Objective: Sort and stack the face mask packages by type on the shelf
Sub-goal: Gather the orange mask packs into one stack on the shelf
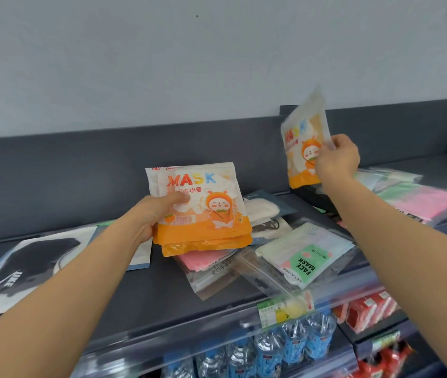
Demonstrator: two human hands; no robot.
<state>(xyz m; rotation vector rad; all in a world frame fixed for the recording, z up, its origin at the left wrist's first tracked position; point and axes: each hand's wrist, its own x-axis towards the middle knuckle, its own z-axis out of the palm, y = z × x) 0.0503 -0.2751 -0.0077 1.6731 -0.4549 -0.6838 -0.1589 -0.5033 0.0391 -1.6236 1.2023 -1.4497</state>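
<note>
My left hand (153, 214) grips a small stack of orange-and-white rabbit "MASK" packages (203, 208), held just above the dark shelf (146, 293). Up at the right, my right hand (335, 156) holds one more package of the same orange rabbit kind (302, 143), upright and blurred. Under the stack lie a pink mask pack (198, 261) and a clear bag. A green-labelled "FACE MASK" pack (304, 255) lies to the right. White and black mask packs (264, 214) sit behind it.
A large pack with a black mask (26, 266) lies on the shelf's left. Pink and green packs (424, 200) are piled at the far right. The shelf's dark back panel (80, 170) rises behind. Water bottles (279, 347) and red packets (366, 309) fill lower shelves.
</note>
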